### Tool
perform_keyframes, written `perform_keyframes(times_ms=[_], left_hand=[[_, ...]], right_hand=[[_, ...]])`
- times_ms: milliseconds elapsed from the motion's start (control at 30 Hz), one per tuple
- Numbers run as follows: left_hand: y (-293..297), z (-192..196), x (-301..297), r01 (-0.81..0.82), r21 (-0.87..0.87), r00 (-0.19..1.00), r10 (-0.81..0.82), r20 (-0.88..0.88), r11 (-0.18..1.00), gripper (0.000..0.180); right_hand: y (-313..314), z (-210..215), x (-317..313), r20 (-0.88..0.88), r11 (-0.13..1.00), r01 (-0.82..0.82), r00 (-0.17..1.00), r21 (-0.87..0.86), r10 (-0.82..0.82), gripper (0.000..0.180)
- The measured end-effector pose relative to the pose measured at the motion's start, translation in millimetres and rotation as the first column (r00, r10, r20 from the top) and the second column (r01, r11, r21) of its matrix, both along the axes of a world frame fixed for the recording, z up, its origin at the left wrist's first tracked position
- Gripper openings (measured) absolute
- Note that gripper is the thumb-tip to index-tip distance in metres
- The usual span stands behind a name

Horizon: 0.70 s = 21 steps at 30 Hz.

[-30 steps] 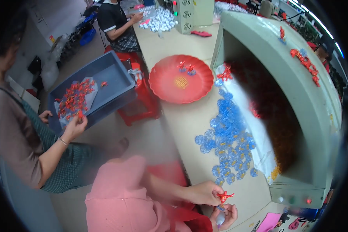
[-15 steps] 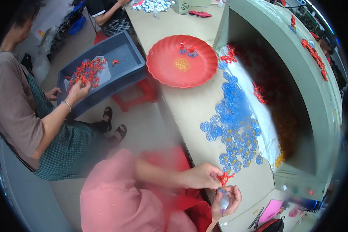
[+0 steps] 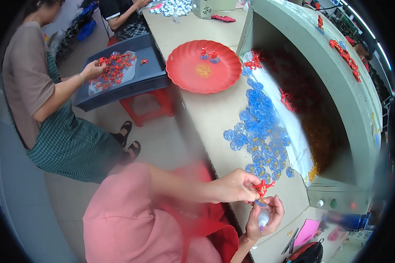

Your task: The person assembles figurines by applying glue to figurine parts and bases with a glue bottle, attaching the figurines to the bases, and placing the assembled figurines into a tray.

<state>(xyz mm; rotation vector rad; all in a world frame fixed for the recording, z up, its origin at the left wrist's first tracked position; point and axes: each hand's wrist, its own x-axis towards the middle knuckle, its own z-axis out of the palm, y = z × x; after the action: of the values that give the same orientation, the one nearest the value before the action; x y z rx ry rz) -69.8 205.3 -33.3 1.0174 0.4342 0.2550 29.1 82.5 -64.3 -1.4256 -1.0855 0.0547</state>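
My left hand [image 3: 233, 186] pinches a small red plastic figure [image 3: 262, 188] over the front edge of the beige worktable [image 3: 206, 114]. Just below it my right hand [image 3: 266, 218] grips a small white squeeze bottle [image 3: 262, 218] with its tip pointing up at a blue disc [image 3: 260, 203] under the figure. A spread of several blue plastic discs [image 3: 260, 127] lies on the table just beyond my hands. Farther back stands a round red tray [image 3: 193, 81] with two red figures on blue bases [image 3: 209, 54].
A grey-green machine housing [image 3: 338, 87] holding red and yellow parts fills the right side. On the left a seated person [image 3: 39, 96] sorts red pieces in a dark bin [image 3: 140, 81] on a red stool. Another person [image 3: 123, 13] sits at the far end. A pink pad [image 3: 308, 231] lies at the lower right.
The view has shifted, so the tray and discs sit lower in the picture. My hands have stayed together with the red figure and the bottle; the seated person's hand stays in the bin.
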Motion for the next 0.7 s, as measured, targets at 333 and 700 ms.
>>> perform_keyframes(times_ms=[333, 700], left_hand=[[-16, -9, 11, 0.043, 0.042, 0.995, -0.047, 0.087, 0.998, 0.022], [-14, -6, 9, 0.142, 0.052, 0.989, -0.143, 0.036, 0.989, 0.027]], right_hand=[[-16, -8, 5, 0.022, 0.996, 0.067, 0.997, 0.061, -0.068, 0.042], [-19, -6, 7, 0.068, 0.995, 0.093, 0.993, 0.046, -0.096, 0.042]])
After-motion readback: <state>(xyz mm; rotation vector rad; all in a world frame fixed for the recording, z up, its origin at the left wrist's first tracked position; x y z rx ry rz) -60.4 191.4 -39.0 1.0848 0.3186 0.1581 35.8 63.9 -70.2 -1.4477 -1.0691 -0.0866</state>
